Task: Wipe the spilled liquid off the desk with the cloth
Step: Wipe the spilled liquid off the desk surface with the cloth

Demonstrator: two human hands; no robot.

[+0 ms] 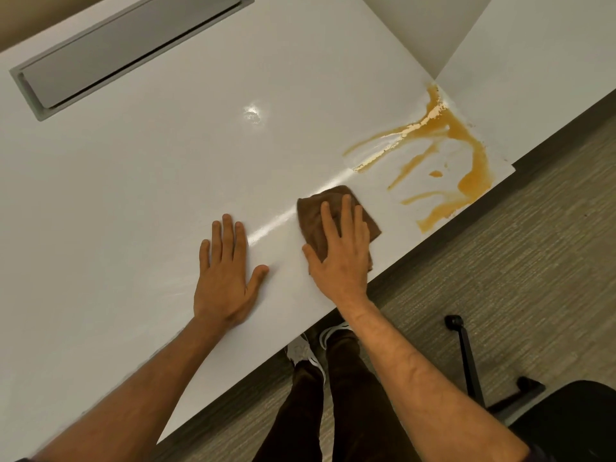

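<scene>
Hands are lying flat on the white bench (133, 181): the left hand (226, 278) is resting open and holding nothing, while the right hand (343, 248), fingers straight, is pressing the brown cloth (311, 211) down near the front edge. Further right, the orange spill (466, 151) is sitting apart from the cloth, seemingly unwiped, so nearly all the wiping is remaining. No readable writing is showing.

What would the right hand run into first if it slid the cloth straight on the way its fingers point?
Mostly bare desk. The right hand on the brown cloth points up the desk, so it likely passes just left of the orange spill, perhaps grazing its left streaks.
</scene>
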